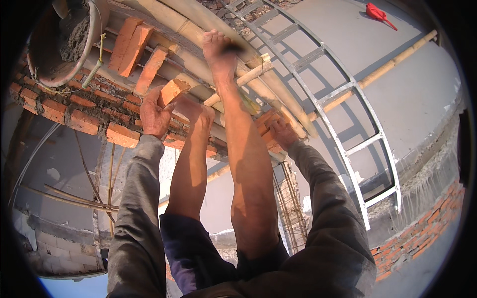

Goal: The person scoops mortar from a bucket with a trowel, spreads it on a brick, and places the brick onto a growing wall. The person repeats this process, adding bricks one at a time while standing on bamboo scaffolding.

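Observation:
My left hand (155,112) grips an orange brick (174,91), held up beside my left foot and over the partly laid brick wall (84,121). Over to the right, my right hand (283,134) rests on bricks (267,125) near the ends of the bamboo poles. Its fingers curl over a brick there, and their tips are partly hidden. Several loose bricks (130,47) lie on the bamboo just beyond my left hand, one of them a single brick (151,70) set apart from the others.
A bucket (89,37) of wet mortar (76,42) hangs or stands at the far left. I stand barefoot on bamboo poles (184,30). A metal ladder (343,89) leans along the right, crossed by a bamboo pole (397,62). A red object (378,13) lies at the far right.

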{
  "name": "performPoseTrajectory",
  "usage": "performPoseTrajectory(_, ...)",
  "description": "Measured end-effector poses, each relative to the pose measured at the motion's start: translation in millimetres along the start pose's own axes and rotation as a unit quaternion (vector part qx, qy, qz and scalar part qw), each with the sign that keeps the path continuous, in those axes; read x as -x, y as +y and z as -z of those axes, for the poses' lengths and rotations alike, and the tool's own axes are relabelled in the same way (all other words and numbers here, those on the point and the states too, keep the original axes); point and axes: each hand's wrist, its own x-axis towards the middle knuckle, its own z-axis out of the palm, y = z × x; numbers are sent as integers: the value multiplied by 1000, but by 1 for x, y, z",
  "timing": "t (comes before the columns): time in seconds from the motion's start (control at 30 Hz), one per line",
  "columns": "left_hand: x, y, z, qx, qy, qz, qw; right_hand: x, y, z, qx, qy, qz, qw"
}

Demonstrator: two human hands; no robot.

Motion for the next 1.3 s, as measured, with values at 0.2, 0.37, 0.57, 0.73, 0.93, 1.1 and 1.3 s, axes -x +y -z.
performPoseTrajectory(0.2, 3, -8, 8, 100, -20, 31, 994, 30, 13, 13, -50, -32, 2, 998)
performPoseTrajectory(0.37, 18, 5, 23, 240, 31, 70, 968, 72, 56, 85, -206, 0, -137, 969)
performPoseTrajectory(0.57, 17, 22, 30, -14, 129, -17, 991, 27, 99, 233, -212, 268, -148, 928)
performPoseTrajectory(0.73, 37, 14, 27, 145, 260, 92, 950, -94, 69, 299, -147, 292, 21, 945)
performPoseTrajectory(0.93, 90, -6, 40, 210, 294, 109, 926, -248, -37, 285, 4, 283, 174, 943)
performPoseTrajectory(1.1, 100, -15, 35, 22, 195, 30, 980, -286, -62, 274, -40, 446, 131, 885)
performPoseTrajectory(1.3, 46, -3, -6, -71, 85, -67, 992, -275, -41, 290, -193, 356, 27, 914)
